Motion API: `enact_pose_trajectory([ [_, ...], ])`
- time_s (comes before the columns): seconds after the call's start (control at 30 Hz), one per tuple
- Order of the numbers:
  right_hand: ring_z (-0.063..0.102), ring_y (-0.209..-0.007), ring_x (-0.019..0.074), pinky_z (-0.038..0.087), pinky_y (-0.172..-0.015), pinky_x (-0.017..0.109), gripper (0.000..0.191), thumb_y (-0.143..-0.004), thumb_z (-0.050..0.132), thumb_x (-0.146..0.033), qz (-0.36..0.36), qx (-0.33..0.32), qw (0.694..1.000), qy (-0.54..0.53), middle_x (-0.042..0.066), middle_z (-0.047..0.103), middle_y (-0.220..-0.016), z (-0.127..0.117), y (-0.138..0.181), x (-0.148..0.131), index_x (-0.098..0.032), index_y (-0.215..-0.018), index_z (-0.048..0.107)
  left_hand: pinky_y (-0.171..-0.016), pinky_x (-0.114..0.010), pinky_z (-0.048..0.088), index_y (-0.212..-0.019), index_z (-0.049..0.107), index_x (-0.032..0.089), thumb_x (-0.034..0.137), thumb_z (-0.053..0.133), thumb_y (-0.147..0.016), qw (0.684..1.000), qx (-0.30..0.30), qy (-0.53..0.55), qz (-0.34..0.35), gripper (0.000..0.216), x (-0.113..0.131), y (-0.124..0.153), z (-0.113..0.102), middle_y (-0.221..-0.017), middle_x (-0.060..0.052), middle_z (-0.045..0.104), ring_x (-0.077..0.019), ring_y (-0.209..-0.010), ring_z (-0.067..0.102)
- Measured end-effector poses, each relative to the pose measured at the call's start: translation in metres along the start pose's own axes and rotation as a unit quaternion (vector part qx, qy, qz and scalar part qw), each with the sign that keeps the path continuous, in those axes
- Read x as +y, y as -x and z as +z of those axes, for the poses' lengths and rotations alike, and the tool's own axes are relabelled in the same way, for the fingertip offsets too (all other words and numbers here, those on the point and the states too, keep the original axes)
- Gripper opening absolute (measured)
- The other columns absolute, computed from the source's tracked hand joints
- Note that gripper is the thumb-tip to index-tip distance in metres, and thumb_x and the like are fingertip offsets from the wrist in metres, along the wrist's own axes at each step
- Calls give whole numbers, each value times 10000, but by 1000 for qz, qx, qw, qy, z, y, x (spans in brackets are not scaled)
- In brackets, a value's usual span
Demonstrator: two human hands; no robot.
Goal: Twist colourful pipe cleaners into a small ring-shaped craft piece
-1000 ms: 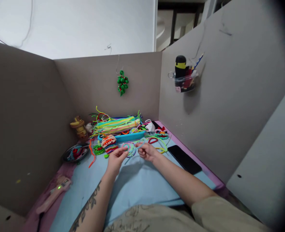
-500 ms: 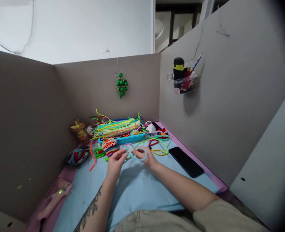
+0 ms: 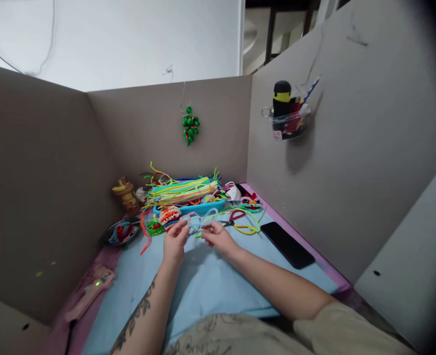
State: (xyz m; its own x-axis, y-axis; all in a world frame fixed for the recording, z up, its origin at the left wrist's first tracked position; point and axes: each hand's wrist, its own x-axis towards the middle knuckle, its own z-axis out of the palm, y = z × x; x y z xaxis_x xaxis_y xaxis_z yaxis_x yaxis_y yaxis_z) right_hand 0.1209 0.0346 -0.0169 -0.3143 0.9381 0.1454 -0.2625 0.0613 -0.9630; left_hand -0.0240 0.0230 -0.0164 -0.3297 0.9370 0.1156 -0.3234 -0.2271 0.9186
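Observation:
Above the light blue table cover, my left hand (image 3: 176, 240) pinches pastel pipe cleaners between thumb and fingers. A light blue pipe cleaner (image 3: 209, 213) arches up in a loop from between the hands. My right hand (image 3: 219, 237) is closed at the fingertips on its lower part, a short gap from my left. Pink and teal strands show near the left fingertips; how they join is too small to tell. Just behind the hands sit an orange-and-cream fuzzy piece (image 3: 169, 215) and a green one (image 3: 154, 227). Scissors with red and yellow handles (image 3: 245, 230) lie beyond my right hand.
A blue tray (image 3: 203, 208) piled with pipe cleaners (image 3: 184, 191) stands at the back. On the right lies a black phone (image 3: 287, 245). At left are a dark bowl (image 3: 109, 241) and a pink glue gun (image 3: 90, 293). A cup of tools (image 3: 289, 125) hangs on the right panel.
The light blue loop has swung from in front of my right hand to up and behind the fingers. My right hand now grips lower. The camera view has shifted slightly.

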Motion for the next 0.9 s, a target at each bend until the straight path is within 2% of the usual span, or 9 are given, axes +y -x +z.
enact_pose_trajectory([
  [0.13,373,-384,42,261,-377,171,266,-650,635,-359,13,30,999,6,-86,475,-502,3,0,3,-182,-750,463,-383,-152,211,-928,654,124,300,771,-531,1000,-6,-1,-1,450,-3,2,1,-588,29,576,-13,-415,358],
  [0.23,359,-352,32,207,-344,173,286,-651,643,-397,85,-15,996,-2,-72,488,-496,4,1,5,-161,-736,507,-379,-158,217,-935,651,124,313,765,-538,1000,-3,-4,7,454,-5,3,2,-612,18,598,-16,-406,359],
  [0.33,351,-327,22,155,-333,169,272,-672,627,-396,163,-51,983,-61,-76,486,-490,7,4,7,-161,-741,510,-385,-169,258,-936,655,124,318,750,-558,999,-11,-41,27,436,-6,8,6,-606,6,614,-38,-411,396],
  [0.47,311,-307,15,131,-343,160,172,-706,582,-309,236,-45,961,-134,-90,459,-463,14,6,9,-171,-735,483,-488,-204,391,-856,684,138,298,732,-585,990,-30,-115,75,318,-5,20,13,-700,-34,661,-106,-552,529],
  [0.57,287,-304,15,124,-350,158,134,-722,536,-254,262,-29,954,-141,-96,416,-437,17,5,11,-170,-669,447,-520,-215,410,-822,698,147,289,707,-618,977,-30,-183,107,248,-5,28,17,-680,-31,658,-114,-564,532],
  [0.67,255,-302,18,125,-351,166,178,-730,473,-217,266,0,955,-132,-101,352,-398,19,4,13,-174,-582,383,-502,-213,397,-796,709,148,283,694,-633,965,-35,-231,122,212,-7,31,19,-610,-18,639,-101,-510,500],
  [0.77,254,-307,28,128,-351,178,165,-721,460,-225,232,5,968,-99,-100,356,-395,19,7,14,-184,-585,376,-524,-217,412,-811,710,153,280,703,-624,970,-21,-211,123,227,-7,28,17,-645,-24,654,-112,-544,533],
  [0.83,289,-327,35,158,-361,181,119,-693,487,-220,180,-41,983,3,-92,398,-412,19,13,14,-181,-604,418,-546,-219,426,-827,702,153,277,720,-602,982,8,-154,111,258,-4,22,14,-694,-35,669,-126,-597,565],
  [0.9,340,-369,39,213,-389,180,84,-648,524,-188,115,-158,966,171,-83,432,-428,19,21,12,-168,-590,466,-529,-207,419,-854,687,153,281,731,-588,992,43,-76,95,299,1,13,8,-732,-37,672,-114,-596,569],
])
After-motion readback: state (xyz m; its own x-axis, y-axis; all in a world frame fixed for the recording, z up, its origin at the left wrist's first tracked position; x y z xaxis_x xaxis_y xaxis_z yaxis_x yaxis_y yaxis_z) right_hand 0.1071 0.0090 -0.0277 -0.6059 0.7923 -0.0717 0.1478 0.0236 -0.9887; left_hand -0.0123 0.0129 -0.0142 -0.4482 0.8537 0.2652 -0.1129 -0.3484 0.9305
